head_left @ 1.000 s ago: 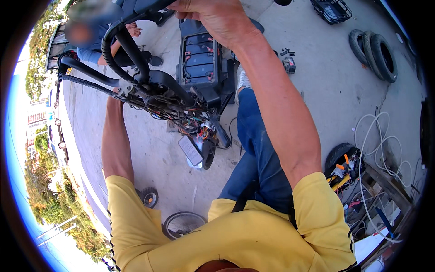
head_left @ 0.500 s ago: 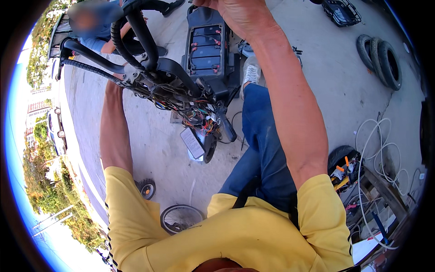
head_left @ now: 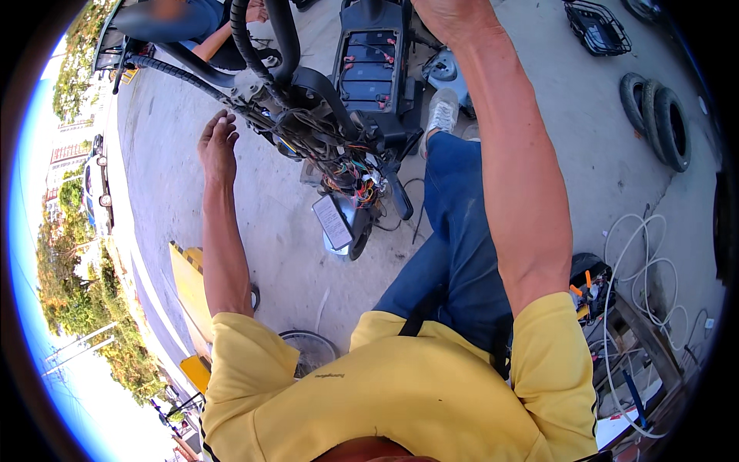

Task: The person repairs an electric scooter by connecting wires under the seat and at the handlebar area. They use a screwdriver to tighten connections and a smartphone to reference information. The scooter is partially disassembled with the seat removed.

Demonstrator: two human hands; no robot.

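Observation:
A partly stripped black electric scooter [head_left: 339,115] stands before me. Its handlebar [head_left: 185,68], with ribbed sleeving, runs to the upper left. Just below that bar, my left hand [head_left: 219,146] is in the air, fingers loosely bent, holding nothing. My right hand [head_left: 454,17] reaches over the far side near the seat end; its fingers are cut off by the top edge. Between the arms hangs a tangle of coloured wires [head_left: 360,183], with a labelled controller box [head_left: 332,222] below it. Batteries with red terminals [head_left: 371,73] lie in the open floor compartment.
A seated person [head_left: 212,27] is close by at the upper left. Several loose tyres [head_left: 668,127] and a black wire basket [head_left: 596,27] lie at the right. A coiled white hose [head_left: 643,262] hangs by a rack with tools. A spoked wheel [head_left: 312,350] lies near my left side.
My left hand has come off the handlebar and dropped back toward me. The view has shifted, so the scooter sits higher and further right; my right arm remains stretched out.

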